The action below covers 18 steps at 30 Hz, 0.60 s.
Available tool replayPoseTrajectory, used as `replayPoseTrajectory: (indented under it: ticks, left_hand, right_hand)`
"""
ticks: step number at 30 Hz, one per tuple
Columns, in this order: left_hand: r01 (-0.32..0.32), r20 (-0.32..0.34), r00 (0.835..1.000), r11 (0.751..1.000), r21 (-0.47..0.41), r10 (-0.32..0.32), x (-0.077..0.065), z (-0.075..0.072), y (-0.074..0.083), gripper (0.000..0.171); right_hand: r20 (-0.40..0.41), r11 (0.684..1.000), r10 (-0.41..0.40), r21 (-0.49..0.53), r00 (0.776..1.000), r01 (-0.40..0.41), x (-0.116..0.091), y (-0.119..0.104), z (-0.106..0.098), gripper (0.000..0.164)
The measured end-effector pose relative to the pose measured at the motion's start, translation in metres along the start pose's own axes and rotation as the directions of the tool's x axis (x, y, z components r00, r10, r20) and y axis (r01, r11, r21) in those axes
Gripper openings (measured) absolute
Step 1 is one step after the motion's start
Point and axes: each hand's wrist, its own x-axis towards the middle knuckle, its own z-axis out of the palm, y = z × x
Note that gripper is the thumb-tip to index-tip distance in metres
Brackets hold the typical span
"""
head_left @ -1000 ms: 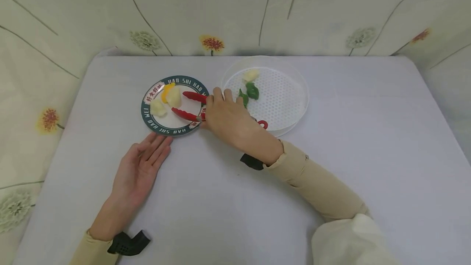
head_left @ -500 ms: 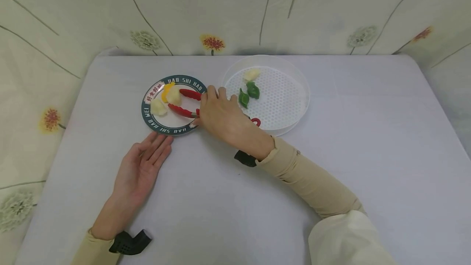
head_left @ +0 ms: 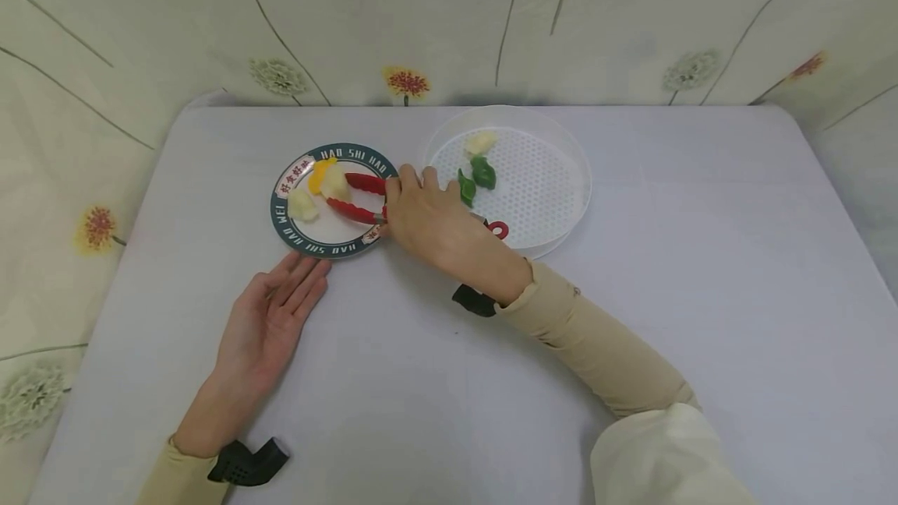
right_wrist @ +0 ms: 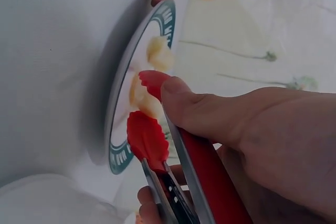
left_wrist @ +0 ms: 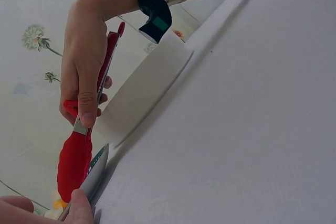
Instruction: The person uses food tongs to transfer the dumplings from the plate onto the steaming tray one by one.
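Observation:
In the head view, my right hand (head_left: 438,224) grips red-and-metal tongs (right_wrist: 202,166) above the right side of a small green-rimmed plate (head_left: 277,217). The two red tong tips stand apart, close to a pale chunk (head_left: 335,184) beside a yellow piece (head_left: 318,176). Another pale chunk (head_left: 302,205) lies at the plate's left. Whether the tips touch food cannot be told. My left hand (head_left: 263,326) lies palm up with straight fingers, its fingertips at the plate's near rim. The left wrist view shows a finger (left_wrist: 80,205) against the plate.
A round white basket (head_left: 585,185) with a perforated bottom stands right of the plate, partly behind my right hand. Inside are two green pieces, one a leafy-looking green piece (head_left: 483,172), and a pale chunk (head_left: 480,143). A flowered cloth (head_left: 449,22) rises behind the white table.
My right hand with the tongs moved left over the plate, then slightly back right, ending a little left of where it was. My left hand and the plate barely moved.

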Motion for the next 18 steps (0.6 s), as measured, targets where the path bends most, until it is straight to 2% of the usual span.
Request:
replayPoseTrajectory:
  ticks: [6, 18]
  left_hand:
    - [0.0, 0.002, 1.0, 1.0, -0.001, 0.0, 0.0, 0.0, 0.0, 0.06]
    - [-0.001, 0.01, 1.0, 1.0, 0.003, 0.001, 0.0, 0.0, 0.0, 0.06]
  right_hand:
    - [0.026, 0.999, 0.028, 0.022, 0.999, -0.029, -0.006, 0.004, -0.005, 0.066]
    - [0.031, 0.995, 0.096, 0.038, 0.995, -0.097, -0.022, 0.023, -0.018, 0.068]
